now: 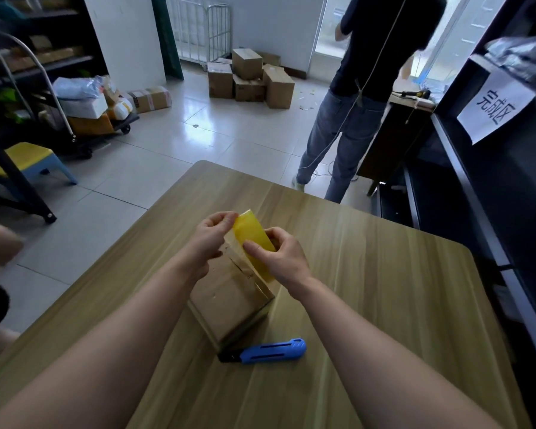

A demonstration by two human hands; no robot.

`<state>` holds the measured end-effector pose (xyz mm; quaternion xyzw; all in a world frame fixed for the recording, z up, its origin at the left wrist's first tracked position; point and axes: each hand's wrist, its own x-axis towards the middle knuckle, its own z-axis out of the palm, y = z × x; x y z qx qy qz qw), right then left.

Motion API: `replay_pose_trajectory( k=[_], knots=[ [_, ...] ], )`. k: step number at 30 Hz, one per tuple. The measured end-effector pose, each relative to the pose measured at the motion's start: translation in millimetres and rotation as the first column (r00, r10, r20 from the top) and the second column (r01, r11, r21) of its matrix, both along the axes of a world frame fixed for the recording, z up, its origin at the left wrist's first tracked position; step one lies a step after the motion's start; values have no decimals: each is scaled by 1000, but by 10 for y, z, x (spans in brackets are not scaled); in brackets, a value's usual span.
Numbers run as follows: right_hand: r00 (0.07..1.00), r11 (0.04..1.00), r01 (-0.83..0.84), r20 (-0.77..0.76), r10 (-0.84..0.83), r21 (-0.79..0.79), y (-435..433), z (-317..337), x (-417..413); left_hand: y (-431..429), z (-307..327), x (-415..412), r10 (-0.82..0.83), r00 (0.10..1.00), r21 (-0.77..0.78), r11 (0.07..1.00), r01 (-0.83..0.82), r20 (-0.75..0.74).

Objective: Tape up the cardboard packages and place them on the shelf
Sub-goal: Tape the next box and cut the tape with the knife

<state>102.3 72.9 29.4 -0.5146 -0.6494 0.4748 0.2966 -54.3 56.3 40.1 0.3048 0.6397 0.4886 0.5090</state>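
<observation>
Sitting on the wooden table (369, 274), the small brown cardboard box (229, 295) shows creased top flaps folded down. Its long axis runs roughly near to far, with one corner pointing at the near edge, just beside a blue knife (270, 351). Both hands are above its far end. The right hand (282, 258) grips a yellow tape roll (251, 236), and the left hand (209, 236) pinches the tape's loose end.

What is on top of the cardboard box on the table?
A yellow tape roll, held over the cardboard box by the right hand while the left hand pinches its loose end. The flap seam shows beneath; the far part of the top is covered.
</observation>
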Motion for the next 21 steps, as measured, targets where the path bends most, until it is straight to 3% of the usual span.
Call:
replay_pose_trajectory(
  k=[5, 9, 14, 18, 21],
  knots=[
    [999, 999, -31, 25, 30, 41, -8, -5, 46, 175, 5, -26, 171, 973, 52, 985, -165, -152],
    [997, 995, -51, 70, 45, 89, -30, 7, 41, 226, 28, -4, 172, 942, 52, 985, -165, -289],
    [994, 994, -43, 102, 33, 102, -9, 22, 17, 210, 47, 109, 154, 785, 124, 987, -99, -600],
    [991, 995, -58, 123, 47, 84, 63, 115, -1, 163, -43, 117, 250, 709, 251, 962, -107, -660],
    [987, 995, -63, 155, 50, 77, 92, 167, -30, 150, -58, 119, 328, 707, 336, 932, -136, -627]
  ],
)
